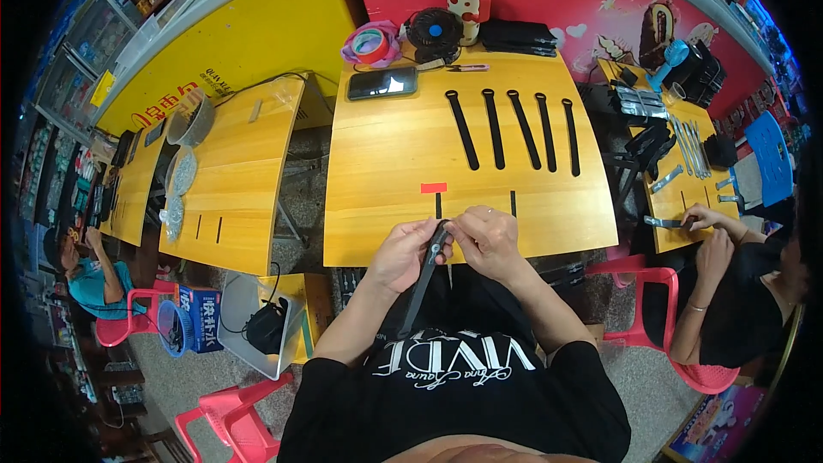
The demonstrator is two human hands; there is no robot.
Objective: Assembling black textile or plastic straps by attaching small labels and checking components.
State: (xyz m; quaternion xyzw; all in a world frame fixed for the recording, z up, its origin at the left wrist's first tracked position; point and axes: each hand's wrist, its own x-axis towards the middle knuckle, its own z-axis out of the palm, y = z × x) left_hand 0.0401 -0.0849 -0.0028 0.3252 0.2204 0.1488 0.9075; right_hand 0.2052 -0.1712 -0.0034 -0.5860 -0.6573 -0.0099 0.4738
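My left hand point(403, 255) grips a black strap point(418, 291) near its upper end, at the table's near edge. The strap's tail hangs down toward my shirt. Closed in a pinch, my right hand point(487, 242) is at the strap's top end; the fingertips hide that part. Several similar black straps point(494, 130), each with a rounded slotted head, lie in a row on the yellow wooden table point(377, 163). A small red rectangle point(434, 189) sits on the tabletop above a short dark strip point(438, 206). Another dark strip point(513, 203) lies to the right.
Along the far side are a phone point(381, 84), a tape roll point(370, 46), a fan point(434, 28), a dotted tumbler point(465, 5), a pen point(467, 68) and a black stack point(519, 37). A grey bin point(266, 326) stands lower left. People work at side tables left and right.
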